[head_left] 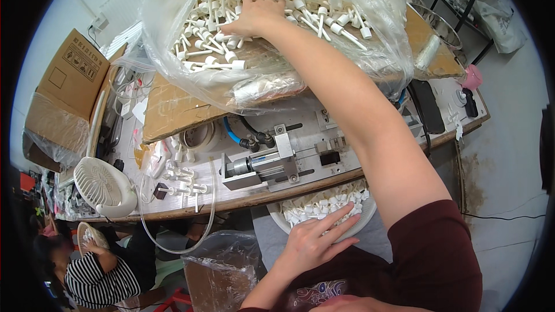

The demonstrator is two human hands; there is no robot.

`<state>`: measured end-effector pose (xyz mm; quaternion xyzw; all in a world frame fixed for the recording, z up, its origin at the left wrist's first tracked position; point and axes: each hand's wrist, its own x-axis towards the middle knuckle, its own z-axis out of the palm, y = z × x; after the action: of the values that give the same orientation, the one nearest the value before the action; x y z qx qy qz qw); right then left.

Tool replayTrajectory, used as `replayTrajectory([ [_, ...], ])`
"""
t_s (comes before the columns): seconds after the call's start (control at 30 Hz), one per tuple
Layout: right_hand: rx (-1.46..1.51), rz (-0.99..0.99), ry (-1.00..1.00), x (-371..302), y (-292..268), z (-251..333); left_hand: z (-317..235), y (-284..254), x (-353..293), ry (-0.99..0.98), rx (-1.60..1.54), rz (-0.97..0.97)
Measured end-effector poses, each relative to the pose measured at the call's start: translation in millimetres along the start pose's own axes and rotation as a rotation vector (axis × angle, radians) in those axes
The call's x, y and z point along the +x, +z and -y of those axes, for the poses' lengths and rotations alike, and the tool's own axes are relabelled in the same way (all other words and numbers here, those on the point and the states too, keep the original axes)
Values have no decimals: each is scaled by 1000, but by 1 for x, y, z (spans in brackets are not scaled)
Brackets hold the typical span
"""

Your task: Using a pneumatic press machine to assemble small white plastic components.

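Note:
My right hand (260, 16) reaches far forward into a heap of white plastic pieces (324, 11), each a round cap with a thin stem. Its fingers are spread on the heap, their tips partly hidden among the pieces. The heap lies in a large clear plastic bag (165, 40). Close to my body, my left hand (312, 242) is held over a white basket (367, 219) in front of me, fingers stretched out and nothing visible in them. Small white parts (306, 205) fill the basket.
Cardboard (173, 110) supports the bag above the bench. Beneath it sits a metal clamp device (260, 164) with a blue hose (231, 133). At left are a white fan (104, 185), several loose white pieces (185, 179) and a carton (72, 75). A seated person (104, 271) holds another basket.

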<state>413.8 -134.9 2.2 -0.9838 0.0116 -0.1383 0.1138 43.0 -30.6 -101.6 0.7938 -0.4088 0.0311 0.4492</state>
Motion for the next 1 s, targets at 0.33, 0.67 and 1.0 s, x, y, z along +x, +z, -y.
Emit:
replayTrajectory([
  [0.33,72,278,-473,-33,-28,-55,1,8,-2,28,-37,-27],
  [0.67,146,507,-566,-62,-86,-101,-3,19,-5,21,-74,-38],
  [1.0,-149,309,-253,-127,-107,-111,-3,17,-5,27,-34,-50],
])
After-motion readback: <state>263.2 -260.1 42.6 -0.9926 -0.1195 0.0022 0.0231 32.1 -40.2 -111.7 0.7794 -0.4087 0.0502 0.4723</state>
